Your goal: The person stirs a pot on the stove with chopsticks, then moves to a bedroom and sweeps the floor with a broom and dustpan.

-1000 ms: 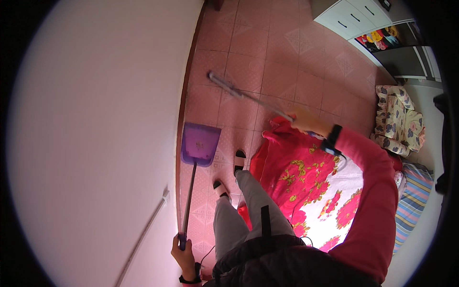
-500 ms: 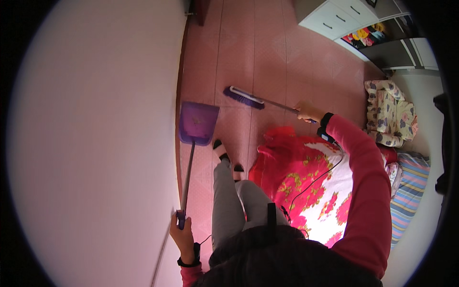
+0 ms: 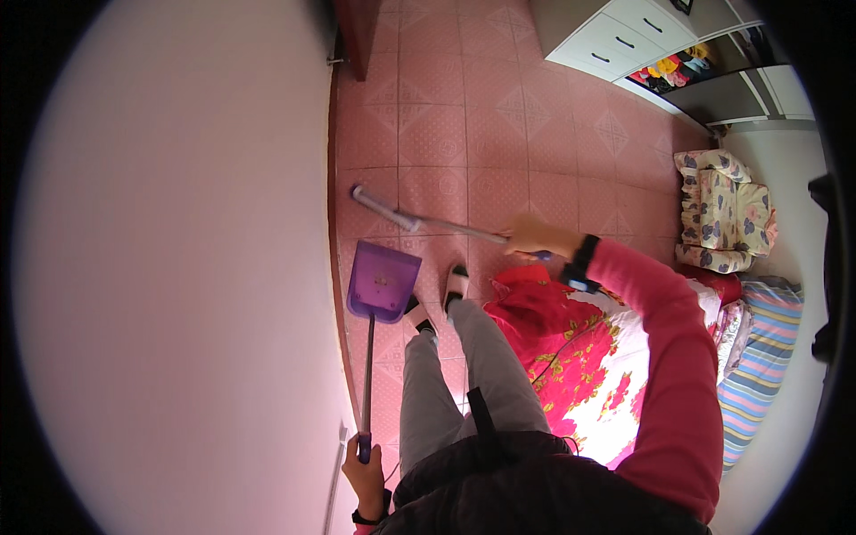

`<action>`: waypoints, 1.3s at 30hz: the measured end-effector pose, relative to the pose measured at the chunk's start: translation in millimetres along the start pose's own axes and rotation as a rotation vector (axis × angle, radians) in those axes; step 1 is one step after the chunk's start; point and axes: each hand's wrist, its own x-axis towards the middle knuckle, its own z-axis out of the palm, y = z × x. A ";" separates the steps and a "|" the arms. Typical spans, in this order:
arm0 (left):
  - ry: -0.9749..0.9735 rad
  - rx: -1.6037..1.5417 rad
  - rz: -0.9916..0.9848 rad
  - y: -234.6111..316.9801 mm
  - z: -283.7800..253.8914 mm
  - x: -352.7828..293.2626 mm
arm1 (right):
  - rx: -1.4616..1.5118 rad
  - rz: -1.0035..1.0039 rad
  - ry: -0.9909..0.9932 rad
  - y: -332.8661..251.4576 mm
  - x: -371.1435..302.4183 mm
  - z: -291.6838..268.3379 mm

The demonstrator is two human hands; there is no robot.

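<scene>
My left hand is closed round the handle end of a long-handled purple dustpan. The pan lies on the pink tiles beside the wall, with a little debris in it. My right hand, somewhat blurred, grips the grey stick of a broom by its purple end. The broom's head reaches left to the floor just beyond the dustpan's front lip, close to the wall. Motion smears the head, and its bristles are hard to make out. My slippered feet stand right of the pan.
A bed with a red and white flowered cover lies to my right, with a striped pillow past it. A small floral armchair stands farther off. White drawers are at the far right. The wall runs along my left.
The broom has swung left toward the wall, and its head has turned over. The dustpan has shifted slightly right and nearer to me. My feet have stepped, with the right one now ahead.
</scene>
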 end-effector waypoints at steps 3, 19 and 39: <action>-0.005 0.051 -0.037 18.7 6.6 4.2 | 0.080 -0.029 -0.150 -19.9 60.6 -17.8; -0.044 0.149 0.250 286.9 119.5 155.6 | 0.474 0.031 0.312 83.4 93.0 -360.8; -0.266 0.246 0.457 606.5 205.3 365.4 | 1.773 0.416 0.981 210.7 35.3 -49.2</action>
